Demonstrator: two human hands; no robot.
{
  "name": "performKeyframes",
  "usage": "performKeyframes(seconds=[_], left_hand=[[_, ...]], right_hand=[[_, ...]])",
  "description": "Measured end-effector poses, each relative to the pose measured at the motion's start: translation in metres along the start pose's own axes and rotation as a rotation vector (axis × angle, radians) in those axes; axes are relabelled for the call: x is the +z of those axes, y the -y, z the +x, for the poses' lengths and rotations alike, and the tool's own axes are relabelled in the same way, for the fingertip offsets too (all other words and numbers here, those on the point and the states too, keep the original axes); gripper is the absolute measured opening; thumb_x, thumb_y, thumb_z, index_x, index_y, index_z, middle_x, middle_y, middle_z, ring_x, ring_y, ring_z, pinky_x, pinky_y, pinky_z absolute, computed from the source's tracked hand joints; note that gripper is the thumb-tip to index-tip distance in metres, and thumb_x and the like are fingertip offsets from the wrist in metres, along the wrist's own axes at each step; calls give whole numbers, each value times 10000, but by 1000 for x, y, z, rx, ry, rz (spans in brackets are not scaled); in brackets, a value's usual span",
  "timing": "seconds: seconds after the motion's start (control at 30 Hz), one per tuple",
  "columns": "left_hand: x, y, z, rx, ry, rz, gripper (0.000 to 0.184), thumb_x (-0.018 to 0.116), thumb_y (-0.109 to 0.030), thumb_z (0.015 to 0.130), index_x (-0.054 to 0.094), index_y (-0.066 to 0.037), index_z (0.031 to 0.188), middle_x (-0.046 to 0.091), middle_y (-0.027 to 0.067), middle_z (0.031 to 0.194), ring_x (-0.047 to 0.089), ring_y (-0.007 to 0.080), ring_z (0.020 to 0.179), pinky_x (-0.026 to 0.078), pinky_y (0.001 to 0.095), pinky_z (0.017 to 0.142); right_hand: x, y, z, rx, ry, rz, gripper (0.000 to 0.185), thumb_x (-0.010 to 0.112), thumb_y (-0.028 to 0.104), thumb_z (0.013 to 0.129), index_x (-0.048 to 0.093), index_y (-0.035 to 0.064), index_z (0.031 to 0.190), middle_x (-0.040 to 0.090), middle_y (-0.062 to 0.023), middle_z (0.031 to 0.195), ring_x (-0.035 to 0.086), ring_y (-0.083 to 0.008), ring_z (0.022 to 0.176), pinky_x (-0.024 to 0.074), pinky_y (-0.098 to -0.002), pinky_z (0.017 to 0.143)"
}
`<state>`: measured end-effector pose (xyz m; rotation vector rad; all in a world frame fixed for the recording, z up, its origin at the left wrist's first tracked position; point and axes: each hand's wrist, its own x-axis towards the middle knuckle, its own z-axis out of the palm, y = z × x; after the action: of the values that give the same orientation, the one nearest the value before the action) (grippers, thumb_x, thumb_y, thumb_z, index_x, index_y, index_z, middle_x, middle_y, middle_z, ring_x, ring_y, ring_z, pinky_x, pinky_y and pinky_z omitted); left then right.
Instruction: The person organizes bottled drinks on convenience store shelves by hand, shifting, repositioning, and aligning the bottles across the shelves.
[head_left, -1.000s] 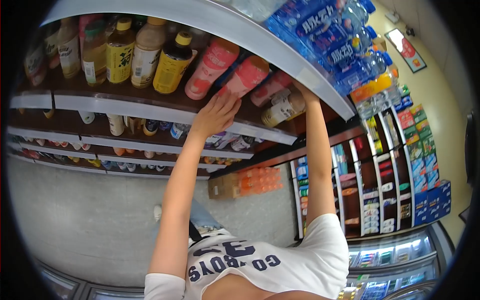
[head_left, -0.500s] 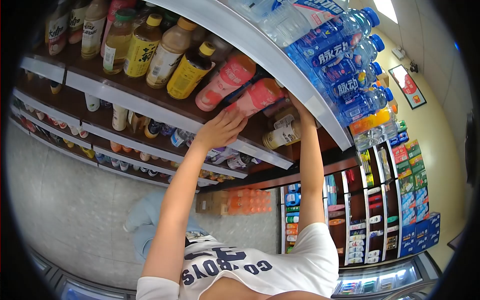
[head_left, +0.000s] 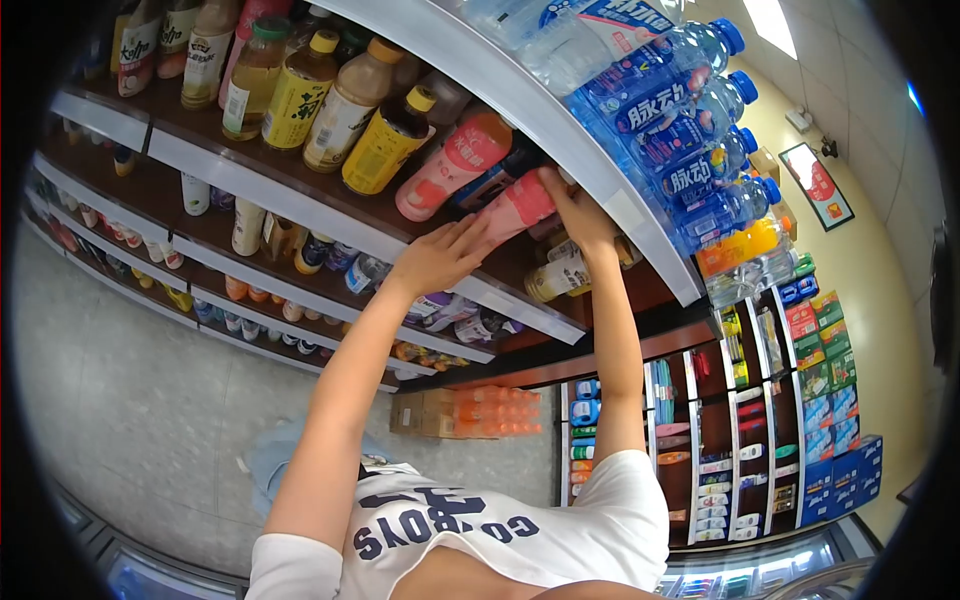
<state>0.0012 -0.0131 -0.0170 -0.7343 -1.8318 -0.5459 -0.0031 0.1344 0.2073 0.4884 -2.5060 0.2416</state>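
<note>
a tilted pink bottle (head_left: pixel 513 208) fills the space between the left fingers (head_left: pixel 462 240) and right fingers (head_left: pixel 552 186). just above the right ones, the upper shelf edge (head_left: pixel 600 150) blocks the way; a peach drink bottle (head_left: pixel 455 168) stands beyond the left ones. left of these, a bare strip of shelf board (head_left: pixel 335 200) leaves a narrow passage before the bottles.

The single head-worn view looks forward and down at both hands (head_left: pixel 438 262) and the nearby shelf (head_left: pixel 300 207)
</note>
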Motion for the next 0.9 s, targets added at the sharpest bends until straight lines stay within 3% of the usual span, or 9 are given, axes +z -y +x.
performKeyframes(seconds=[0.07, 0.17, 0.27, 0.37, 0.47, 0.57, 0.73, 0.77, 0.9], left_hand=[[0, 1, 0, 45, -15, 36, 485, 650, -243, 828, 526, -113, 1278, 450, 153, 1457, 598, 291, 1161, 506, 362, 931], [5, 1, -1, 89, 25, 78, 481, 659, -238, 814, 536, -117, 1263, 466, 126, 1450, 624, 256, 1092, 523, 335, 874], [-5, -3, 7, 79, -21, 33, 462, 663, -255, 812, 551, -120, 1239, 480, 139, 1434, 640, 245, 946, 526, 325, 810], [-2, -4, 2, 4, 54, -5, 434, 662, -297, 815, 569, -107, 1195, 570, 136, 1304, 617, 240, 821, 516, 335, 746], [3, -4, -1, -40, 49, -49, 359, 649, -339, 830, 594, -85, 1077, 648, 112, 1057, 604, 241, 772, 500, 347, 702], [4, -5, -2, -65, 125, -37, 305, 638, -362, 841, 590, -80, 947, 634, 76, 848, 605, 241, 762, 489, 351, 679], [7, -4, -3, -58, 54, -49, 287, 630, -366, 846, 572, -88, 885, 612, 63, 784, 596, 238, 747, 480, 349, 661], [6, -4, -4, -61, 50, -49, 286, 630, -366, 846, 571, -89, 885, 608, 62, 781, 594, 237, 745, 478, 349, 658], [4, -3, -2, -61, 59, -49, 280, 631, -360, 843, 562, -90, 870, 605, 62, 778, 593, 237, 740, 477, 349, 652]], right_hand=[[-6, 6, 1, -15, 52, -63, 558, 686, 476, 868, 630, 4, 1158, 667, -181, 1042, 642, -319, 983, 479, -405, 873], [-8, -19, -5, 67, 62, 102, 488, 741, 390, 845, 652, 3, 1128, 685, -163, 1030, 663, -301, 934, 504, -390, 825], [-21, -37, -14, -111, -88, 97, 412, 750, 331, 846, 673, 11, 1093, 698, -150, 1026, 668, -282, 923, 509, -385, 806], [-19, -74, -16, -206, -150, -91, 349, 716, 306, 877, 685, 20, 1075, 702, -156, 1018, 665, -299, 937, 503, -397, 817], [-18, -87, -21, -187, -125, -167, 325, 692, 283, 895, 681, 21, 1087, 697, -170, 1027, 661, -327, 952, 497, -410, 838], [-17, -105, -21, -201, -114, -232, 311, 674, 262, 905, 674, 21, 1102, 687, -186, 1048, 652, -355, 976, 492, -426, 857], [-5, -165, -6, -305, -149, -388, 319, 626, 263, 924, 651, 33, 1143, 661, -201, 1117, 623, -380, 1043, 475, -467, 900], [-2, -177, -2, -222, -82, -460, 318, 610, 267, 927, 648, 41, 1148, 655, -196, 1137, 611, -385, 1063, 465, -473, 926], [4, -178, 5, -197, -188, -493, 285, 613, 300, 905, 645, 71, 1070, 651, -165, 1068, 603, -377, 1019, 448, -477, 913]])
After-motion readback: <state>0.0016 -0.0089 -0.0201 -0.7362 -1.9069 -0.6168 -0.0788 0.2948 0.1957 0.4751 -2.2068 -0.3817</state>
